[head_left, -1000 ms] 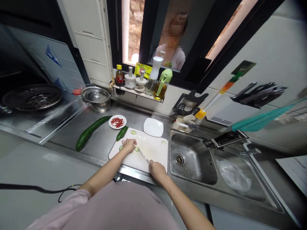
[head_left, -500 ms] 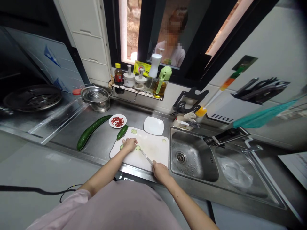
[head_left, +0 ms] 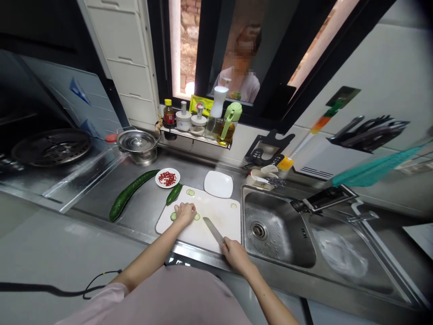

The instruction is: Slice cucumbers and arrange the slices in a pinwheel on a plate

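Observation:
A white cutting board [head_left: 219, 212] lies on the steel counter beside the sink. My left hand [head_left: 185, 212] rests curled on a piece of cucumber at the board's left side, with cut slices [head_left: 197, 217] at its fingertips. My right hand [head_left: 234, 253] grips the handle of a knife [head_left: 214, 230] at the board's near edge; the blade points up-left, lifted clear of the slices. More slices [head_left: 190, 192] lie at the board's far edge. A short cucumber piece [head_left: 173, 194] lies off the board's far-left corner.
A whole cucumber [head_left: 131, 193] and a small plate of red chilli [head_left: 167, 178] sit left of the board. An empty white plate [head_left: 218, 184] is behind it. The sink [head_left: 277, 228] is at right, a lidded pot [head_left: 138, 145] and condiment rack [head_left: 199, 124] behind. A person stands outside the window.
The knife has drawn back from the slice by my left hand toward the board's near edge. My left hand stays on the cucumber piece.

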The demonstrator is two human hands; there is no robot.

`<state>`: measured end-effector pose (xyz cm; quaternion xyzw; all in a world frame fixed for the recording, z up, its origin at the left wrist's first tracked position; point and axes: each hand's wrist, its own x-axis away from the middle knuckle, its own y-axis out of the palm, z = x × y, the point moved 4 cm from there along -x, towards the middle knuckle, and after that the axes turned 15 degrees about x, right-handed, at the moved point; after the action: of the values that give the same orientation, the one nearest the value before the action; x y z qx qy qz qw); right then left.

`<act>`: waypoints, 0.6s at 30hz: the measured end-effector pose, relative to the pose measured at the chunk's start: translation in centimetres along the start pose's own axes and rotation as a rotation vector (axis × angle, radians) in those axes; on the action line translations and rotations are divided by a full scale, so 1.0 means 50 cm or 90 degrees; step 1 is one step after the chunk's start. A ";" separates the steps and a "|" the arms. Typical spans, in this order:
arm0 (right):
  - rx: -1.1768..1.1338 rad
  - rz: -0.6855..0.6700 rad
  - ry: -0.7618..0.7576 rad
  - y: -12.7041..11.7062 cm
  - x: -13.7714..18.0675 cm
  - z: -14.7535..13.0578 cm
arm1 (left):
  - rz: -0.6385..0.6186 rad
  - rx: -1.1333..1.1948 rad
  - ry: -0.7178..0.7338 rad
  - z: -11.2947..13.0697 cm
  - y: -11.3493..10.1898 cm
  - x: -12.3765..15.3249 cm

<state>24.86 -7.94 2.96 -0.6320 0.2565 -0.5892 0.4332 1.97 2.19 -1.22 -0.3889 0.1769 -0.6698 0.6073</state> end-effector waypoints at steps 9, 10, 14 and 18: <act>-0.070 0.053 0.110 -0.003 -0.046 0.029 | 0.039 -0.016 0.057 0.017 0.014 0.030; -0.066 0.058 0.116 -0.006 -0.050 0.029 | 0.036 -0.014 0.057 0.020 0.014 0.030; -0.050 0.063 0.129 -0.017 -0.064 0.026 | 0.019 0.000 0.046 0.034 0.011 0.029; -0.038 0.056 0.121 -0.027 -0.069 0.021 | -0.005 0.060 0.036 0.042 0.008 0.032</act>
<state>25.02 -4.16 2.38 -0.5741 0.3414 -0.6192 0.4128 3.84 1.09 0.32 -0.3413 0.1605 -0.6905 0.6172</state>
